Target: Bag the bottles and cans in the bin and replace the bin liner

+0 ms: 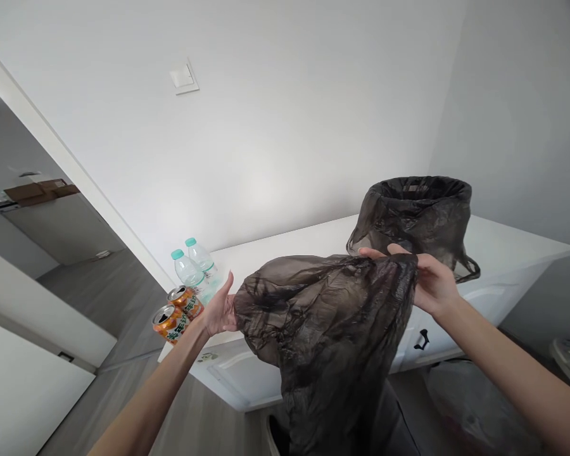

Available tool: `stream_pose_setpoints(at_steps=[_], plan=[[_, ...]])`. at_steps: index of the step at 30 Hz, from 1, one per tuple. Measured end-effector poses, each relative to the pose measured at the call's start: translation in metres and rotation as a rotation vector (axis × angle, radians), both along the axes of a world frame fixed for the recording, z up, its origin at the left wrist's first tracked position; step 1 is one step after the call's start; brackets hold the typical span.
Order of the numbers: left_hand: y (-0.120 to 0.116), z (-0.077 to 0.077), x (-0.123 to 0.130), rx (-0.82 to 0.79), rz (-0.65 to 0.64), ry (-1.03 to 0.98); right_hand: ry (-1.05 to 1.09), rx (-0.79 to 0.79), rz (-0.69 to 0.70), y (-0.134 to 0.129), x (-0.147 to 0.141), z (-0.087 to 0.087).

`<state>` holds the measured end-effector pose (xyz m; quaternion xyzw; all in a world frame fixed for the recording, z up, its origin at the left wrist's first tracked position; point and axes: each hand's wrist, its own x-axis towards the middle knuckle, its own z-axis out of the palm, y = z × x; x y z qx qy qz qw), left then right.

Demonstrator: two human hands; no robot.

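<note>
L. hand [221,310] approx. half open, thumb raised clear; its fingers run behind one edge of a dark plastic bag [332,323] — whether they grip it or merely prop it cannot be told, the fingertips being hidden. R. hand [434,285]: fingers closed on the bag's opposite end, holding it up. The bag is slung betw. the hands in front of a white cabinet [508,240], its lower part hanging loose. Status: held bag partly spread, fitted over nothing; 2nd dark bag [413,218], just behind the R. hand, already stands wide-mouthed, rim folded — prob. over a container. Cabinet's L. end: two clear bottles [187,271] w/ teal caps and, nearer the viewer, two orange cans [168,326], all outside both bags.
</note>
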<state>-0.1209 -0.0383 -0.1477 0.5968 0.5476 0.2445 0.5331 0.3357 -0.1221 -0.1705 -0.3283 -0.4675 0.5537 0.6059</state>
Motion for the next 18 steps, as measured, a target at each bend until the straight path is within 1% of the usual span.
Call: stream_pose_setpoints(at_steps=[2, 3, 4, 7, 10, 11, 12, 14, 16, 18], plan=[[-0.008, -0.001, 0.003, -0.245, -0.058, -0.062, 0.035, 0.013, 0.051, 0.008, -0.006, -0.002], [-0.012, -0.003, 0.005, -0.337, -0.089, -0.077, 0.051, 0.018, 0.088, 0.012, -0.01, -0.002], [-0.016, -0.006, 0.007, -0.371, -0.1, -0.077, 0.077, 0.021, 0.129, 0.015, -0.014, -0.002], [-0.032, -0.012, 0.011, -0.372, -0.127, -0.063, 0.187, 0.015, 0.233, 0.024, -0.028, 0.006], [-0.048, -0.008, 0.014, -0.352, -0.169, -0.07, 0.214, 0.003, 0.249, 0.035, -0.039, 0.02], [-0.052, -0.004, 0.015, -0.335, -0.163, -0.089, 0.198, -0.003, 0.236, 0.041, -0.042, 0.026], [-0.055, -0.001, 0.016, -0.312, -0.131, -0.126, 0.182, -0.01, 0.212, 0.048, -0.044, 0.031], [-0.057, 0.005, 0.02, -0.254, -0.008, -0.233, 0.163, -0.034, 0.137, 0.067, -0.047, 0.042], [-0.052, 0.006, 0.022, -0.201, 0.12, -0.335, 0.161, -0.077, 0.029, 0.088, -0.051, 0.053], [-0.044, 0.001, 0.024, -0.156, 0.201, -0.404, 0.126, -0.122, -0.112, 0.106, -0.057, 0.064]])
